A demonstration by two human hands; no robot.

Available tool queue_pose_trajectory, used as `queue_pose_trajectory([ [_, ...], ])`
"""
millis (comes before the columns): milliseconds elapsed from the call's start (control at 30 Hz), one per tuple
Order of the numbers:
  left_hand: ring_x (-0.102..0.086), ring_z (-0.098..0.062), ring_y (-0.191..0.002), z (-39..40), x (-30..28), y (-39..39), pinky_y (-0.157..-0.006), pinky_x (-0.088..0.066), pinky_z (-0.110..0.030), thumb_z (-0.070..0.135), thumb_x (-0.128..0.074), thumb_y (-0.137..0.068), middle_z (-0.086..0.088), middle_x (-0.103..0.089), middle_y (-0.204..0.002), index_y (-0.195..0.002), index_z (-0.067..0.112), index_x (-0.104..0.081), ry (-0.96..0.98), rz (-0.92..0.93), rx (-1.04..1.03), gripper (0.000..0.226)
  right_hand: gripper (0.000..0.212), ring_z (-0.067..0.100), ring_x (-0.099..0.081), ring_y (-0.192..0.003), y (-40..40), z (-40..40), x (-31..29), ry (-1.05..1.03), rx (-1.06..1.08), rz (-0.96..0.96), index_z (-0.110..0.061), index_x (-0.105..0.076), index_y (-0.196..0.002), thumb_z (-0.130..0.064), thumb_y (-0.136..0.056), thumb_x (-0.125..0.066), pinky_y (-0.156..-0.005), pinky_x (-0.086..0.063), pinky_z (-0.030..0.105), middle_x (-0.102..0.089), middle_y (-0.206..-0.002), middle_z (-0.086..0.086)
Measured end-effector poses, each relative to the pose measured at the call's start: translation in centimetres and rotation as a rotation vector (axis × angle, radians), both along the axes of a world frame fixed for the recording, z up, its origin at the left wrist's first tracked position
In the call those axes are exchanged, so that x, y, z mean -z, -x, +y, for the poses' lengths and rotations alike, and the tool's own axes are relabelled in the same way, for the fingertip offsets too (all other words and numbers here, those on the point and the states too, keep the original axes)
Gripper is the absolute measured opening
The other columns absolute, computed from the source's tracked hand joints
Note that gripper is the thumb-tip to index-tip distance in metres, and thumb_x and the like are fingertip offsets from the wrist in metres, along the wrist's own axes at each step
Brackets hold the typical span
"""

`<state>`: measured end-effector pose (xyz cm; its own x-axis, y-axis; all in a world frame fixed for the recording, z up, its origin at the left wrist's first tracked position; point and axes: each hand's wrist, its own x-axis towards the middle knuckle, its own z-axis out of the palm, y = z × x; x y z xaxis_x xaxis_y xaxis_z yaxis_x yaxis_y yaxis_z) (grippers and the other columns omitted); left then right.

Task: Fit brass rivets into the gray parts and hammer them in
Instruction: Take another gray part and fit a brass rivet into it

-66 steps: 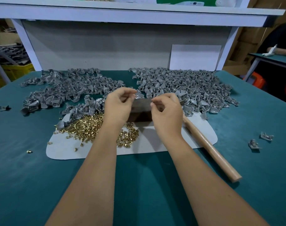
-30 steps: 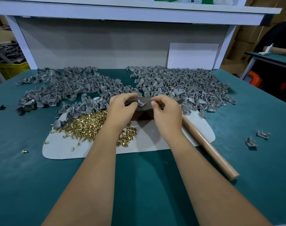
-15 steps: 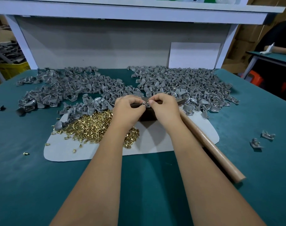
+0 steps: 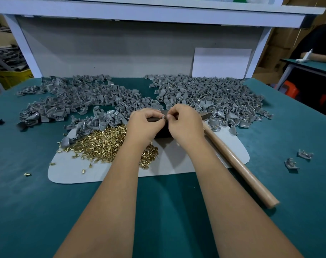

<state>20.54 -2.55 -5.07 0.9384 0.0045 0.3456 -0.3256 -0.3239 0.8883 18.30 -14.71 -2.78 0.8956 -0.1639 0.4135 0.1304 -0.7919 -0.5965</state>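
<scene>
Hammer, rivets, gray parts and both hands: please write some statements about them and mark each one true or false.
1. The hammer is held in the right hand. False: it lies on the table, handle toward the person.
2. The rivets lie heaped on the mat. True.
3. Both hands pinch a small gray part between them. True.
4. The left hand rests flat on the table. False: its fingers are curled at the part.
5. Two parts lie apart to the right. True.

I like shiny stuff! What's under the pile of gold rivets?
A pale gray mat lies under the gold rivets, on the green table. The left arm covers some rivets.
</scene>
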Motion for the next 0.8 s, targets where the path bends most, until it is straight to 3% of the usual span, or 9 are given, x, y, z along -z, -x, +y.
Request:
queue_pose_trajectory([
  [300,-0.064,-0.017,-0.104,0.0,-0.2,0.2,-0.098,-0.051,-0.039,0.011,-0.077,-0.080,0.007,-0.068,-0.096,-0.077,0.029,-0.074,0.039,0.028,0.016,0.018,0.014,0.023,-0.056,-0.094,0.3,0.4,-0.1,0.003,0.053,0.004,-0.029,-0.056,-0.076,-0.021,-0.088,-0.059,-0.088,-0.045,0.040,-0.065,-0.093,-0.003],
  [633,-0.064,-0.017,-0.102,0.1,-0.3,0.4,-0.097,-0.051,-0.040,0.018,-0.079,-0.080,0.008,-0.070,-0.098,-0.074,0.034,-0.072,0.023,0.042,0.023,0.019,0.003,0.022,-0.054,-0.097,0.6,1.2,0.2,0.248,0.065,-0.124,-0.020,-0.060,-0.087,-0.017,-0.088,-0.058,-0.078,-0.043,0.035,-0.061,-0.099,-0.002],
  [800,-0.065,-0.020,-0.103,0.1,-0.5,0.5,-0.098,-0.051,-0.044,0.016,-0.080,-0.080,0.003,-0.071,-0.101,-0.075,0.032,-0.074,0.049,0.056,0.038,0.017,0.012,0.022,-0.056,-0.090,0.1,0.9,-0.9,0.150,0.079,0.049,-0.028,-0.055,-0.078,-0.021,-0.085,-0.060,-0.066,-0.038,0.029,-0.062,-0.092,-0.002],
])
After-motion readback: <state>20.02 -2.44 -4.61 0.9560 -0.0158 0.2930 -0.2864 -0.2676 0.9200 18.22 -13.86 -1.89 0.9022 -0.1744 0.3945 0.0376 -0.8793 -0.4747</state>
